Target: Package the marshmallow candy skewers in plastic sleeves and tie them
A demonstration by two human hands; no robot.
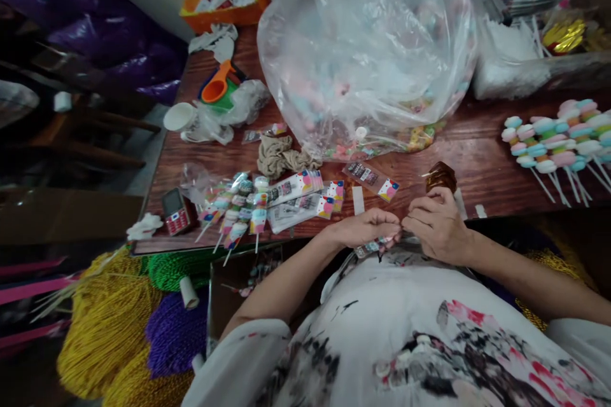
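At the table's front edge, close to my body, my left hand is closed around a bagged marshmallow stick; its fingers cover much of it. My right hand meets the left at the fingertips, pinched together, and whatever lies between them is hidden. Just beyond the right knuckles sits a shiny brown bundle, possibly ties. A flat printed clear bag and a small white strip lie ahead of my left hand. More printed bags are stacked to its left, beside several wrapped marshmallow sticks.
A large clear sack of marshmallows fills the table's middle. Unwrapped marshmallow sticks are piled at the right. Leftward are a mobile phone, a beige cloth, a white cup and an orange basket. Yellow cord bundles hang below.
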